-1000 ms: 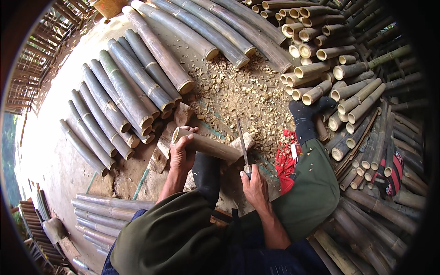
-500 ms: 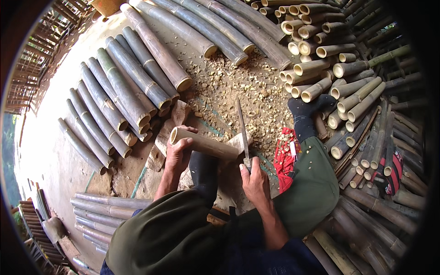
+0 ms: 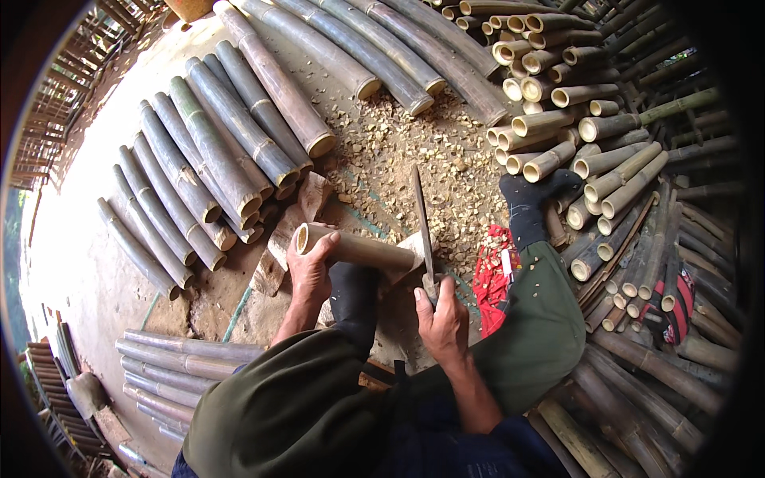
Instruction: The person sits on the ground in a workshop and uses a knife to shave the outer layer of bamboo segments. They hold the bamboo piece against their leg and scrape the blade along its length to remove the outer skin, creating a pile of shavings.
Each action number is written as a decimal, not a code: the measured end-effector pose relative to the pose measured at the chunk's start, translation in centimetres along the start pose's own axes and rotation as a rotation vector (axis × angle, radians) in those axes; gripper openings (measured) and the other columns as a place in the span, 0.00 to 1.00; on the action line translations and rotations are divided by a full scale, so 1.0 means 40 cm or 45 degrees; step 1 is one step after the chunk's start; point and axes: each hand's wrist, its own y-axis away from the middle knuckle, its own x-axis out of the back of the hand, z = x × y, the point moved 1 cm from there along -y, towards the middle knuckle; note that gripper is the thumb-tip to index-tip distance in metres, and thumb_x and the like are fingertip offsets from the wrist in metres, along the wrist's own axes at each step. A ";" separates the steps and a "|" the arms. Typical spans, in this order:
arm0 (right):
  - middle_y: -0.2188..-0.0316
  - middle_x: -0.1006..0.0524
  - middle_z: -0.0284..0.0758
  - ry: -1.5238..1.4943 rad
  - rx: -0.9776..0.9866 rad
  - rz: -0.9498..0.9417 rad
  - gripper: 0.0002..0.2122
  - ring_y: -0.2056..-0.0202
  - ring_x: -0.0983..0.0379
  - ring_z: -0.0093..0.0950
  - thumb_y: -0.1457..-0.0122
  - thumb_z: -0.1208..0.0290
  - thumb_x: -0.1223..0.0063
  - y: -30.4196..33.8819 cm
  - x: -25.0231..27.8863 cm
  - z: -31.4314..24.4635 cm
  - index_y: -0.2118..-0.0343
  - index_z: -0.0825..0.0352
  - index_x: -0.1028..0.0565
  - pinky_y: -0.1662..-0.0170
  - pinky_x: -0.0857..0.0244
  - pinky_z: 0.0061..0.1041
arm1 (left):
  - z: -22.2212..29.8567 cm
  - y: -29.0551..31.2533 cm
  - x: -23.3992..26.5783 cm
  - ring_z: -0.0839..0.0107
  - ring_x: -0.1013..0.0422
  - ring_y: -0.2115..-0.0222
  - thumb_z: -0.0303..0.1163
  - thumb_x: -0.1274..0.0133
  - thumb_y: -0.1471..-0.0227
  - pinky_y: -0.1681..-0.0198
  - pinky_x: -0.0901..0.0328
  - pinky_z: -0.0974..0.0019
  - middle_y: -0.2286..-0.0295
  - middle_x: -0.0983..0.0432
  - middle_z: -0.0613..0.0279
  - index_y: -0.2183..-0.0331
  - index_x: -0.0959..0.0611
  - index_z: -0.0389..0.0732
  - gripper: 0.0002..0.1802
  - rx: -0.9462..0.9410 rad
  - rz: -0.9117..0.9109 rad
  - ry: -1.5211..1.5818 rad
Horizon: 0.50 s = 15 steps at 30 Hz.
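My left hand (image 3: 309,267) is closed round the near-left end of a short, hollow bamboo tube (image 3: 368,253). Its open end faces left, and its right end lies by a pale wooden block (image 3: 412,251) between my feet. In my right hand (image 3: 443,319) is the handle of a long, narrow knife (image 3: 423,227), the blade pointing away from me. The blade stands just to the right of the tube, and I cannot tell whether they touch. A dark-socked foot (image 3: 352,301) sits beneath the tube.
Pale wood chips (image 3: 430,151) cover the ground ahead. Long bamboo poles (image 3: 239,131) lie in rows at the left and far side. Cut bamboo tubes (image 3: 550,119) are piled at the right, beside my other foot (image 3: 526,211) and a red cloth (image 3: 492,279).
The knife and my right hand have shifted slightly toward me. The bamboo tube stays in my left hand, almost unmoved. The view has shifted a little.
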 end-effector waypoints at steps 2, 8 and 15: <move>0.70 0.21 0.53 0.019 0.015 0.088 0.13 0.69 0.20 0.56 0.30 0.64 0.44 0.014 -0.046 0.061 0.56 0.69 0.32 0.68 0.29 0.52 | 0.007 -0.001 -0.022 0.70 0.22 0.61 0.27 0.26 0.55 0.58 0.25 0.62 0.62 0.17 0.61 0.57 0.18 0.40 0.23 -0.056 -0.079 -0.026; 0.72 0.21 0.55 0.170 -0.157 -0.221 0.14 0.69 0.21 0.58 0.29 0.64 0.45 0.001 -0.035 0.077 0.57 0.71 0.34 0.68 0.30 0.55 | 0.016 -0.006 0.024 0.68 0.21 0.58 0.26 0.26 0.56 0.52 0.25 0.62 0.59 0.18 0.58 0.55 0.19 0.39 0.25 -0.070 -0.261 -0.036; 0.71 0.20 0.55 0.366 -0.266 -0.274 0.14 0.69 0.20 0.57 0.30 0.64 0.44 0.012 -0.098 0.180 0.58 0.70 0.34 0.69 0.28 0.54 | 0.012 -0.020 0.026 0.69 0.22 0.59 0.27 0.25 0.56 0.54 0.25 0.63 0.59 0.19 0.61 0.53 0.19 0.40 0.28 -0.061 -0.408 -0.227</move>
